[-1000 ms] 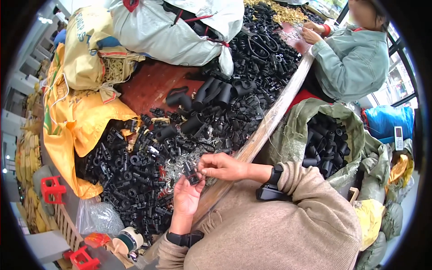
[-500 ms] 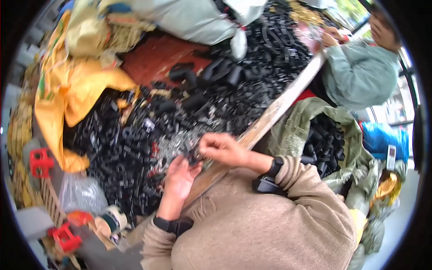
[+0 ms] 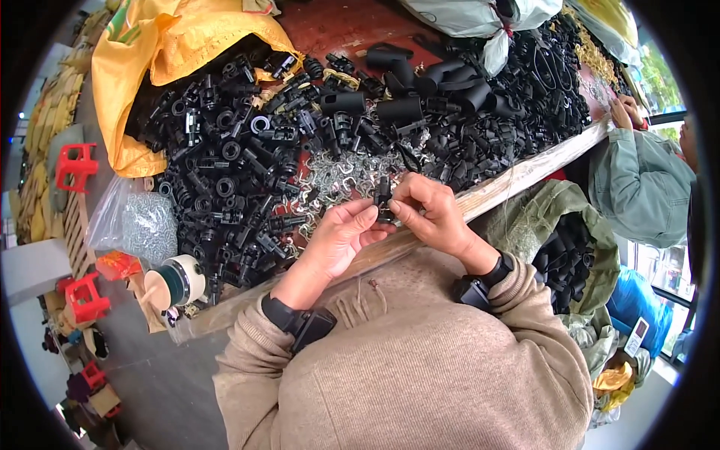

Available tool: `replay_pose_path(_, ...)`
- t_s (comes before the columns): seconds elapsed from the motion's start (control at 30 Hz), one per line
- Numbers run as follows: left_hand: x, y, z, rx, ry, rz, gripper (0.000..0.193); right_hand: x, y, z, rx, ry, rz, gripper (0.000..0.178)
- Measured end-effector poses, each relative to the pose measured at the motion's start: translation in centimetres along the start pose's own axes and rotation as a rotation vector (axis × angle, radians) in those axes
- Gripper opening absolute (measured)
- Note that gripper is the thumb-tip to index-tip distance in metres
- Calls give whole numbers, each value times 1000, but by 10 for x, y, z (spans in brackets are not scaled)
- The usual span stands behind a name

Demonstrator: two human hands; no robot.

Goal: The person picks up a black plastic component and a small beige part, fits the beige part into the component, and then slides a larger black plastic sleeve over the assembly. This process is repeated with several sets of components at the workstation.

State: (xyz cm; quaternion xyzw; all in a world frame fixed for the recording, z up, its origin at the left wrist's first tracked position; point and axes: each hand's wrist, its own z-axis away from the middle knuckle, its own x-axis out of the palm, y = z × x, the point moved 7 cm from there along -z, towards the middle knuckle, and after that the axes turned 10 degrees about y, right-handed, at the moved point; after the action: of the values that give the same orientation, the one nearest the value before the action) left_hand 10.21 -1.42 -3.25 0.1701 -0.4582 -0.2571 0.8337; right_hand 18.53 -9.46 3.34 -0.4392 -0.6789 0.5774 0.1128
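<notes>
A small black plastic fitting [image 3: 384,196] is held upright over the near edge of the table, between the fingertips of both my hands. On its left side, my left hand [image 3: 337,240] pinches it between thumb and fingers. My right hand [image 3: 436,214] closes on it from the right, thumb and forefinger pressed to its side. Just beyond my fingers lies a scatter of small silvery metal hooks [image 3: 330,174]. A heap of black fittings [image 3: 225,161] spreads to the left of them, and smaller black pieces [image 3: 480,142] lie to the right.
A wooden rail [image 3: 525,174] edges the table. Large black tubes [image 3: 397,111] lie farther back. A yellow sack [image 3: 202,41] sits at far left, a green sack [image 3: 517,225] of black tubes at right. A spool [image 3: 180,281] stands lower left. A co-worker [image 3: 637,180] sits at right.
The view has swung, shifting the table toward the upper right of the picture. My right hand has changed from a raised, curled pose to gripping the fitting beside my left fingertips.
</notes>
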Motion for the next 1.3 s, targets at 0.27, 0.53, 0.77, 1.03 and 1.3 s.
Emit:
replay_pose_path(0.27, 1, -1, 0, -16, 11, -40, 26, -2, -10, 3, -91, 23, 57, 9)
replay_pose_path(0.53, -3, -1, -1, -7, 45, -119, 26, 3, -18, 5, -285, 10, 245, 10)
replay_pose_path(0.77, -3, -2, 0, -31, 92, -129, 20, 8, -7, 10, -205, -17, 183, 11)
replay_pose_path(1.03, -2, 3, -5, -21, 30, -134, 25, -6, 20, 0, 147, -65, -63, 14)
replay_pose_path(1.3, -9, 4, 1, -1, 76, -116, 26, -36, -1, -75, -316, 144, 483, 11)
